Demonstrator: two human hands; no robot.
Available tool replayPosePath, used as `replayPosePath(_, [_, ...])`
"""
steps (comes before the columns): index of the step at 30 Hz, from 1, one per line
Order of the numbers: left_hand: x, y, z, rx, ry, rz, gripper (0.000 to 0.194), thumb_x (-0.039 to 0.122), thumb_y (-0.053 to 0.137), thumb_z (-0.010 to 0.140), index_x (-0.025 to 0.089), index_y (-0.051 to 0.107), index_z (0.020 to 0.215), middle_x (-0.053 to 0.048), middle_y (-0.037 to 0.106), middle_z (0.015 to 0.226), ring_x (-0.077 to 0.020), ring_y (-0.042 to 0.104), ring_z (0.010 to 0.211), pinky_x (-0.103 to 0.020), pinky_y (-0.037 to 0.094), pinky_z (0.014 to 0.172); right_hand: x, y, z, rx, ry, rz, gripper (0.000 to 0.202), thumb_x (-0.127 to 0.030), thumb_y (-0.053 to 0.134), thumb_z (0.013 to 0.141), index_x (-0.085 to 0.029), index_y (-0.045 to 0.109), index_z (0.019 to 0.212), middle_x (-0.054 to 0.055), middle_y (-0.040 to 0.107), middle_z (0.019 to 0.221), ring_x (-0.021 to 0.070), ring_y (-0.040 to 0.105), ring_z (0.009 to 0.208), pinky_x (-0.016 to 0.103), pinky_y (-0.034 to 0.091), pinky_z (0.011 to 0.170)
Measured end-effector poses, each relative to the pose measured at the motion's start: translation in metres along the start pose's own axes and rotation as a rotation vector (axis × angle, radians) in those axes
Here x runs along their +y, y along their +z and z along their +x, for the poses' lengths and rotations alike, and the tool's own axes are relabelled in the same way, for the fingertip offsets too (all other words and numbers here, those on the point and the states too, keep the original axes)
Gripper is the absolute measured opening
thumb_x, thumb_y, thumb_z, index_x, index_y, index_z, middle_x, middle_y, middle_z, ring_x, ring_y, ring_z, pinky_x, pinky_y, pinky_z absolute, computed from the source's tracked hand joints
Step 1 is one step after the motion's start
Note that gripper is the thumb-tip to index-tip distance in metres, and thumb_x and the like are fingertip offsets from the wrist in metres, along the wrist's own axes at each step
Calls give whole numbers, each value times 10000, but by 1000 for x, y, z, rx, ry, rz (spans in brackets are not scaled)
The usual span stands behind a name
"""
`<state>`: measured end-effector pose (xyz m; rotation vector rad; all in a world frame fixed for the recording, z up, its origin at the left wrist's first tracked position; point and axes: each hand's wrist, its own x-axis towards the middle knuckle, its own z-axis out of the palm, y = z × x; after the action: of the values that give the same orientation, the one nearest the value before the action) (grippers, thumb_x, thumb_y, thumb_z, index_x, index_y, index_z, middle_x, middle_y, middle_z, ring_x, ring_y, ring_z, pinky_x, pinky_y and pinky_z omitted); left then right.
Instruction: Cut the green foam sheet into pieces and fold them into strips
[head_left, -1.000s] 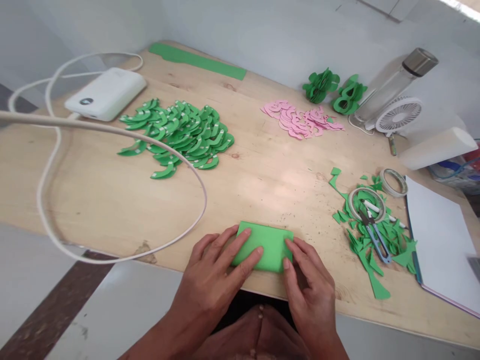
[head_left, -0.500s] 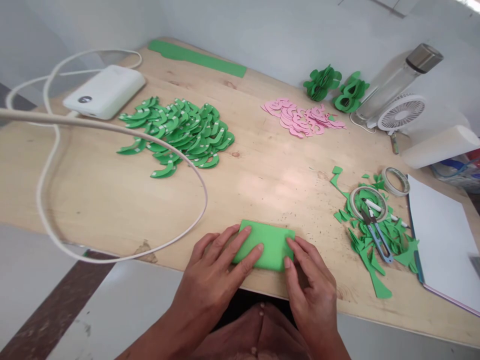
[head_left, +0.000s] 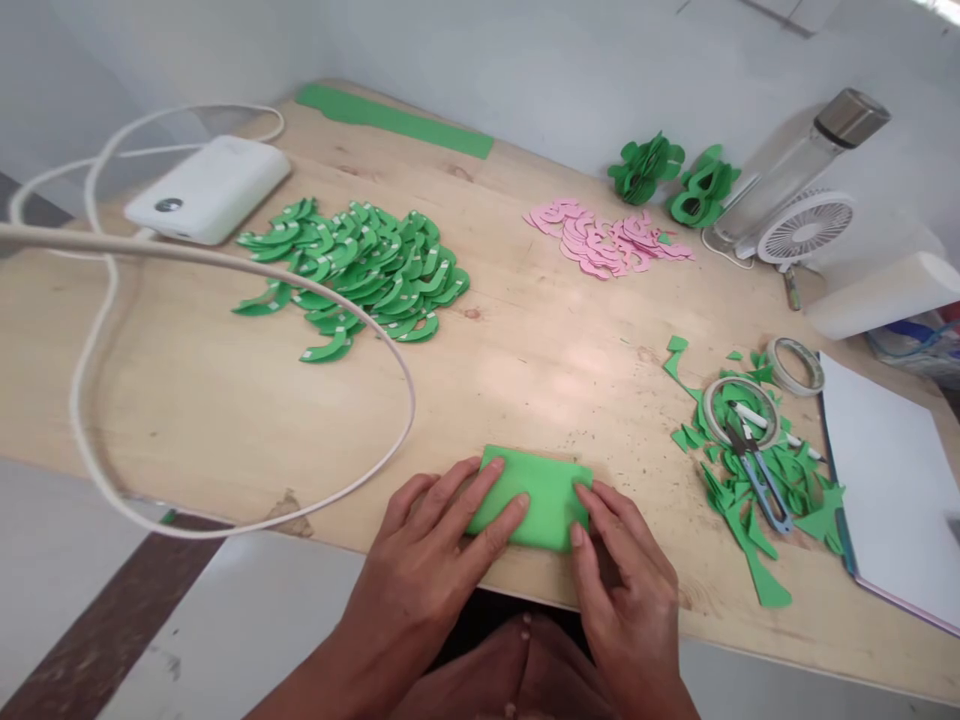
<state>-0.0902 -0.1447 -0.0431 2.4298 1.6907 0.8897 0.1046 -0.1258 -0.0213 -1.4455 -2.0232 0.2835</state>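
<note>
A folded green paper rectangle [head_left: 541, 500] lies at the table's front edge between my hands. My left hand [head_left: 427, 545] rests on its left part, fingers spread and pressing it flat. At the right end my right hand [head_left: 626, 570] pinches the paper between thumb and fingers. Left of centre lies a heap of green curved paper pieces [head_left: 375, 265] with small white patches. Pink paper cutouts [head_left: 607, 240] lie farther back. Green scraps [head_left: 802, 485] are piled on the right, with blue-handled snips [head_left: 765, 485], a pen and a tape roll [head_left: 741, 412] on them.
A white power bank [head_left: 210, 190] sits at the back left, its cable [head_left: 409, 380] looping over the left side. A green strip [head_left: 394, 122], two green paper shapes [head_left: 645, 168], a bottle [head_left: 787, 170], a small fan [head_left: 806, 228], a paper roll [head_left: 885, 297] and a notebook [head_left: 896, 480] stand or lie around.
The view has shifted slightly. Both hands keep nearly the same place on the green paper.
</note>
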Motion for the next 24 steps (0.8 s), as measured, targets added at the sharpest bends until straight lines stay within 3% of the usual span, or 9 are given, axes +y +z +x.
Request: replayPosePath(24, [-2, -8, 7, -93, 39, 70, 335, 260, 388, 969, 299, 617, 1211, -91, 557, 1368, -273, 529, 1207, -446, 343, 930, -2, -4, 1, -10, 9, 17, 277, -199, 496, 922, -133, 652, 1141, 137, 672, 1131, 234, 651, 1047, 388, 595, 842])
